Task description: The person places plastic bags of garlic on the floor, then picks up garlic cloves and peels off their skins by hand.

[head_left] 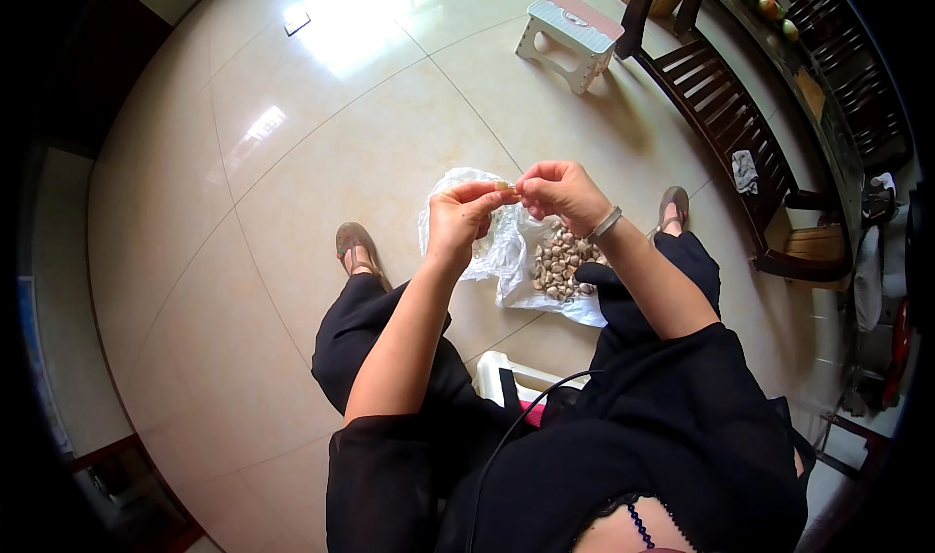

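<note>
Two fingertip pinches, our bare left hand point(458, 220) and bare right hand point(565, 197), steady one small pale-tan piece point(503, 186) over a crumpled white plastic bag point(499, 258), presumably to catch bits.

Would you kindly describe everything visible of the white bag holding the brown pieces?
The white bag looks like thin, crumpled plastic. It lies spread open on the tiled floor, between the feet, heaped with small brown pieces. More white plastic adjoins its left side; a black trouser leg overlaps its right in this view.
</note>
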